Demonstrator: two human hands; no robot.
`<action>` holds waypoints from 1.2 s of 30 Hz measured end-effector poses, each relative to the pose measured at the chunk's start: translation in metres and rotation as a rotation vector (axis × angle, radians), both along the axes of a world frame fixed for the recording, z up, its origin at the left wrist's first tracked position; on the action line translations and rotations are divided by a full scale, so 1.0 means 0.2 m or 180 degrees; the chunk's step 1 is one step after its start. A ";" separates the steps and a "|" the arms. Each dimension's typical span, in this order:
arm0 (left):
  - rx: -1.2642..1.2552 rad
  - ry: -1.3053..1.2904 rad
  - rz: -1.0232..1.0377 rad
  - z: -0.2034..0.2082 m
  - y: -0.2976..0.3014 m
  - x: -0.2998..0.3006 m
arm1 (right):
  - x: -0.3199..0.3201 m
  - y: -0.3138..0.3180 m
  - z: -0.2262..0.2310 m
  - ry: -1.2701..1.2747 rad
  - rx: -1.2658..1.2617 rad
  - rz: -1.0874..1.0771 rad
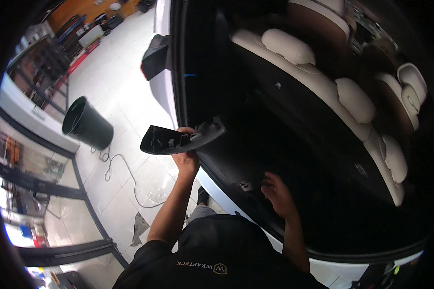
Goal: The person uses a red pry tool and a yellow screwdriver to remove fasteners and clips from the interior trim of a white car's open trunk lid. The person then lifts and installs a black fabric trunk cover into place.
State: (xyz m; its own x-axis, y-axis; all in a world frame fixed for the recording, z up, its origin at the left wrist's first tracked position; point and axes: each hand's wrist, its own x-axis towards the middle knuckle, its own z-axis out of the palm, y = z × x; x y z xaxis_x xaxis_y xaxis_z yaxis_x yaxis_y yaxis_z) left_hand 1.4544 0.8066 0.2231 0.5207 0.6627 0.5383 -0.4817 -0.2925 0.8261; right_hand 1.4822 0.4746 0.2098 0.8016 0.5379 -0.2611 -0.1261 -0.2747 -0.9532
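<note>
My left hand grips a curved black plastic trim piece by its middle, thumb over the upper edge and fingers beneath. Clips and ribs show on the side of it turned up to me. The piece is held at the side edge of a car's open cargo area. My right hand hovers over the dark cargo area with fingers apart and slightly bent, holding nothing. Close to it, a small light latch-like fitting sits on the cargo sill.
Cream-topped rear seats with headrests lie beyond the cargo area. A tail light juts out at the car's left side. On the tiled floor stand a dark green bin, a loose cable and a dark scrap. Glass doors line the left.
</note>
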 end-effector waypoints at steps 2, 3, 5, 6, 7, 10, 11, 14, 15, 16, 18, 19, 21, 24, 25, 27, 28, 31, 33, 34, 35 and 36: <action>-0.0105 -0.0025 -0.0102 -0.02 0.04 0.10 | 0.00 0.05 0.00 -0.0001 -0.0028 -0.0220; -0.0114 -0.0007 -0.0170 -0.01 0.06 0.14 | 0.00 0.08 0.00 0.0069 0.0010 -0.0351; -0.0135 0.0035 -0.0317 0.00 0.08 0.21 | 0.00 0.12 -0.01 0.0103 -0.0038 -0.0567; -0.0151 0.0004 -0.0388 0.00 0.10 0.26 | 0.00 0.15 -0.03 0.0065 -0.0125 -0.0640; -0.0167 -0.0026 -0.0459 -0.01 0.11 0.29 | 0.00 0.18 -0.03 0.0029 -0.0212 -0.0711; 0.0023 0.0093 -0.0611 -0.11 0.24 0.38 | -0.02 0.24 -0.01 -0.0098 -0.0416 -0.0894; -0.0302 0.0185 -0.0447 -0.14 0.28 0.42 | -0.02 0.27 0.00 -0.0046 -0.0296 -0.1048; -0.1337 0.0316 -0.0673 0.00 0.26 0.53 | -0.04 0.32 0.00 0.0142 0.0107 -0.1529; -0.1635 0.0254 -0.0919 0.04 0.26 0.55 | -0.03 0.33 0.03 0.0152 0.0296 -0.1631; -0.1938 0.0204 -0.1162 0.06 0.27 0.59 | -0.03 0.34 0.06 0.0164 0.0484 -0.1737; -0.2412 0.0326 -0.1524 0.05 0.29 0.62 | -0.04 0.34 0.10 0.0335 0.0856 -0.1813; -0.2565 0.0481 -0.1653 0.07 0.28 0.64 | -0.04 0.34 0.12 0.0385 0.1057 -0.1848; -0.2610 0.0979 -0.1710 0.05 0.25 0.67 | -0.05 0.32 0.14 0.0452 0.1136 -0.2013; -0.2671 0.1474 -0.1879 -0.03 0.24 0.70 | -0.07 0.26 0.15 0.0504 0.1142 -0.2092; -0.2673 0.1522 -0.1907 -0.03 0.22 0.70 | -0.08 0.23 0.15 0.0503 0.1127 -0.2086; -0.2676 0.1610 -0.1952 -0.03 0.18 0.70 | -0.09 0.20 0.16 0.0493 0.1050 -0.2152; -0.2785 0.1570 -0.2008 -0.04 0.16 0.71 | -0.10 0.18 0.16 0.0489 0.1012 -0.2179; -0.2899 0.1499 -0.2137 -0.04 0.12 0.72 | -0.11 0.14 0.17 0.0428 0.1124 -0.2244; -0.2668 0.1529 -0.2153 -0.01 0.09 0.72 | -0.11 0.11 0.18 0.0338 0.1188 -0.2229; -0.2627 0.1527 -0.2154 -0.02 0.08 0.73 | -0.11 0.09 0.18 0.0295 0.1223 -0.2213; -0.2587 0.1526 -0.2149 -0.06 0.07 0.74 | -0.10 0.07 0.17 0.0381 0.1012 -0.2226; -0.2550 0.1531 -0.2143 -0.10 0.06 0.75 | -0.09 0.05 0.15 0.0473 0.0798 -0.2239</action>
State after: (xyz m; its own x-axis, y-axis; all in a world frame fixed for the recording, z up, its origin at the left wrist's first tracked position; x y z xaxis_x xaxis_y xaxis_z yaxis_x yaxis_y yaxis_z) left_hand 1.6051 0.8187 0.2033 0.9361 0.2347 -0.2619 0.0741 0.5962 0.7994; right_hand 1.4644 0.4845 0.2395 0.9434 -0.0294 -0.3304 -0.3234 0.1403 -0.9358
